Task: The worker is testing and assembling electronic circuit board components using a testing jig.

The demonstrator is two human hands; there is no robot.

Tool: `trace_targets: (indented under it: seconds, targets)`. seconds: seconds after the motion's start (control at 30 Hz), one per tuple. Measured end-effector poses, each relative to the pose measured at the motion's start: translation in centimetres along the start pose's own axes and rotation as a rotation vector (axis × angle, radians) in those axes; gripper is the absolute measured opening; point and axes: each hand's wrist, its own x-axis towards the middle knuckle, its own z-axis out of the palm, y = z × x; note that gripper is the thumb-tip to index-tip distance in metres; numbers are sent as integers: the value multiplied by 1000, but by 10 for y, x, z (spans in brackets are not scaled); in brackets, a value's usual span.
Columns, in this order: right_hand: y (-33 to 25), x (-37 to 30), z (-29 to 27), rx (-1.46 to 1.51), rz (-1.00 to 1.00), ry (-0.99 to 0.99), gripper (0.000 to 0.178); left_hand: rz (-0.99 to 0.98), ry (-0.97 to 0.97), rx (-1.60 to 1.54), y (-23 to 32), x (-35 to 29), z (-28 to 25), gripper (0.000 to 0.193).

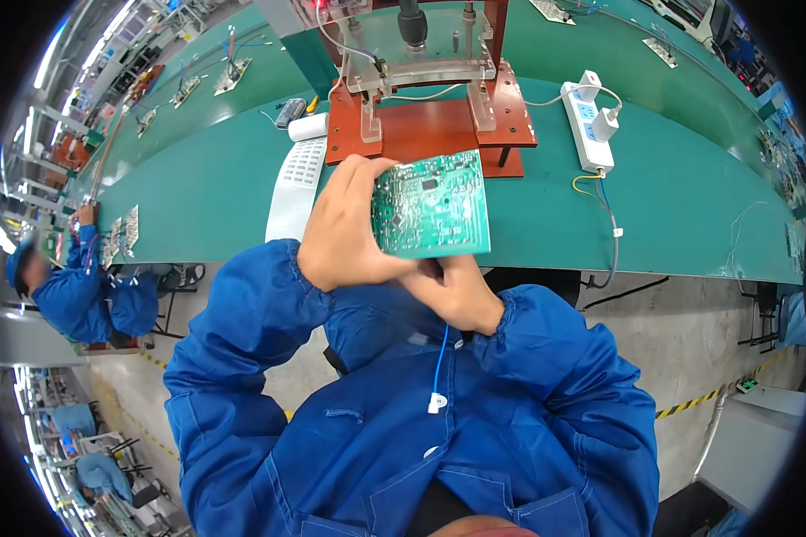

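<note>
Blue jacket (376, 447) lies nearest. The operator's left hand (342, 228) grips the circuit board (439, 210) before the red fixture (425, 125); the right hand's (458, 294) closure, partly hidden below, cannot be told. Edge-only handling should protect soldered joints.

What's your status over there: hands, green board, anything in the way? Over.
Left fingers gripping green circuit board by left side. Right fingers at its lower edge, grip partly hidden. Board held up before red-based fixture; no obstruction visible.

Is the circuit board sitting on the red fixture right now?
No, the left hand holds the board in front of the fixture.
</note>
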Motion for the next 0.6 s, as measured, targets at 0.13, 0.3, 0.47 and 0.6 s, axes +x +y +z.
trace_targets:
  seconds: [0.13,0.3,0.47,0.6]
  targets:
    - [19,7,-5,144,-97,107,34,-54,26,156,3,14,3,76]
    - [16,32,-12,42,-26,140,44,66,60,343,3,26,-5,89]
    - [43,78,-16,67,-65,313,48,168,108,372,26,43,-53,72]
    - [61,130,-24,58,34,318,53,246,325,386,17,83,-76,54]
